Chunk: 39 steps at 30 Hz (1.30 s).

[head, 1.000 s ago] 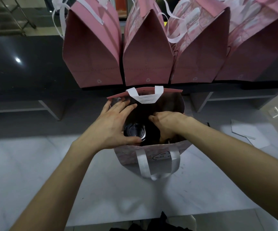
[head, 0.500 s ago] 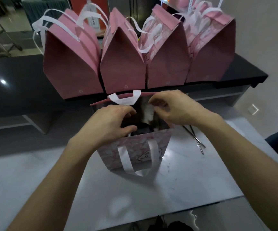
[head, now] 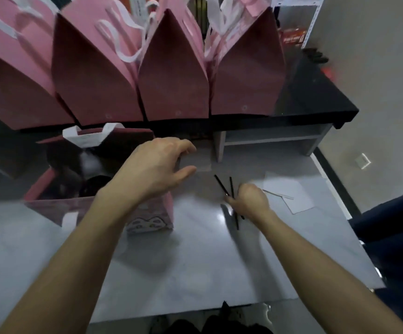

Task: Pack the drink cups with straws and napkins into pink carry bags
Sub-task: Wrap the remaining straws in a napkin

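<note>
An open pink carry bag [head: 147, 220] with white handles stands on the white table [head: 195, 273] at the left. Dark cup lids [head: 94, 185] show inside it. My left hand [head: 154, 167] hovers over the bag's right rim, fingers apart, holding nothing. To the right, my right hand [head: 250, 202] is closed around two black straws [head: 224, 186] whose tips point away from me above the tabletop.
Several closed pink bags [head: 171, 80] stand in a row on a black counter [head: 316, 100] behind the table. White napkins [head: 289, 191] lie on the table at the right. A dark blue seat [head: 393, 225] is at the right edge.
My right hand left the bag's mouth, went right and closed on the straws lying on the table. My left hand slid to the bag's right rim. The view has swung right.
</note>
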### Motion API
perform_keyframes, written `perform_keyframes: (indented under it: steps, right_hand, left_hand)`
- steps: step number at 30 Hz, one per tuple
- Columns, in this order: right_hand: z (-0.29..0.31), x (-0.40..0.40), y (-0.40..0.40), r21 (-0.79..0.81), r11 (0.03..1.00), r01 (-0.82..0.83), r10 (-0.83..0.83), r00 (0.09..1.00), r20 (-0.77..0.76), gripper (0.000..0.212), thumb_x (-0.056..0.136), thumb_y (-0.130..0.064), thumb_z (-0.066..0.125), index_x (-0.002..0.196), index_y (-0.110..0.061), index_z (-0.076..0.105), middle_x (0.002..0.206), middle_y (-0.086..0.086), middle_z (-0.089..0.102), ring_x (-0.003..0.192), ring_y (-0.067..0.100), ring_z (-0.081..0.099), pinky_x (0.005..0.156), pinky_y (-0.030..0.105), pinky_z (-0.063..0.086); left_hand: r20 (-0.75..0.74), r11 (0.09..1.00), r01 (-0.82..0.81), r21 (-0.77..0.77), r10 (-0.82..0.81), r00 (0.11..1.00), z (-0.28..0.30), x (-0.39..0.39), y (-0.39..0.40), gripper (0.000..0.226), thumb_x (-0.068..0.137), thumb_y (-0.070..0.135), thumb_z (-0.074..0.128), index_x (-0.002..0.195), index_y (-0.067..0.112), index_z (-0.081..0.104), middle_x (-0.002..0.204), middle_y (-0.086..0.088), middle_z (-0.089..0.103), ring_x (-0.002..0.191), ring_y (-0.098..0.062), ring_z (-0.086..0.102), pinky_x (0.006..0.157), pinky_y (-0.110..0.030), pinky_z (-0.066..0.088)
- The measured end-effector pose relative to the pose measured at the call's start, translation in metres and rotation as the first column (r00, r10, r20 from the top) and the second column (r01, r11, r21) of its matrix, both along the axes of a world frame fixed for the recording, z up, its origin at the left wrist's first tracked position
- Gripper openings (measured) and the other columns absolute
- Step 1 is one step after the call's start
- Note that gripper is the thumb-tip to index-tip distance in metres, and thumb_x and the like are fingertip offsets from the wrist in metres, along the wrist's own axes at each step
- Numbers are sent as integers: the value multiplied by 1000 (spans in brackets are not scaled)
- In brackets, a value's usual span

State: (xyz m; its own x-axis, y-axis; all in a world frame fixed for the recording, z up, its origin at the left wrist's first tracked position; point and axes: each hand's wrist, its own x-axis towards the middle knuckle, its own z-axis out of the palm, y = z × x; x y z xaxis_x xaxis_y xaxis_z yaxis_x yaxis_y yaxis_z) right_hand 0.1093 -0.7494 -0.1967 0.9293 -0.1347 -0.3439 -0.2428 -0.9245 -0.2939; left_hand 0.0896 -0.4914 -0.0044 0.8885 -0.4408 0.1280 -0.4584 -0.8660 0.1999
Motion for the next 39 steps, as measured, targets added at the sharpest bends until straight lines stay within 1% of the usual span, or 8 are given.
perform_keyframes:
  steps: [4,9,13,17,24,32,35,39]
  right_hand:
    - [-27,2,-8,35,998,-61,62,998,-19,24,98,-26,67,111,-5,65,117,16,70,110,40,68,80,36,49]
    - [-33,-8,-32,101,990,-98,102,994,-34,22,89,-15,68,75,-10,53,71,8,55,75,34,59,57,32,38]
    - [-33,-18,-49,100,991,-86,80,995,58,14,89,-19,67,81,-8,63,80,10,65,79,37,63,63,35,46]
    - [-41,-26,-51,114,988,-103,100,995,29,28,91,-20,68,71,-14,49,72,7,54,72,34,57,58,33,37]
    - [-39,-25,-66,376,926,-42,8,996,91,14,91,-25,70,81,-18,76,75,-1,76,78,21,73,74,37,61]
    - [-47,-34,-94,571,817,-84,2,990,142,25,95,-48,79,90,-24,82,77,-6,79,69,8,76,74,35,63]
    - [-52,-22,-125,360,933,25,-163,919,360,19,100,-29,70,110,-19,82,106,1,75,96,23,72,89,39,57]
    - [-59,1,-152,191,979,68,-131,929,345,31,96,-23,74,125,-11,79,126,8,64,121,29,58,100,44,54]
  left_hand:
    - [-50,998,-58,9,58,997,-21,-5,-34,47,102,49,71,143,27,65,135,5,72,124,-18,68,104,-47,57]
    - [-194,980,-196,-43,185,963,-77,-8,-65,35,103,42,72,132,23,73,117,6,78,105,-15,72,95,-41,60]
    - [-487,901,-384,-200,248,838,-146,-17,-92,15,103,29,75,110,18,82,94,5,81,82,-10,77,88,-40,64]
    - [-707,746,-603,-282,263,656,-197,-21,-117,11,103,24,75,100,15,81,85,-2,83,72,-20,81,74,-48,69]
    - [-891,376,-839,-393,69,449,-221,-6,-145,38,112,34,62,97,1,74,85,-19,74,64,-29,70,50,-26,49]
    - [-853,176,-845,-505,45,519,-228,14,-179,23,116,15,52,106,-2,64,91,-20,74,65,-26,75,65,-38,66]
    - [-836,93,-833,-545,12,548,-229,20,-180,19,118,13,45,111,0,56,82,-18,67,81,-39,73,86,-62,63]
    - [-812,116,-808,-578,19,583,-222,25,-186,17,118,10,40,115,5,56,75,-9,54,62,-27,61,65,-42,59]
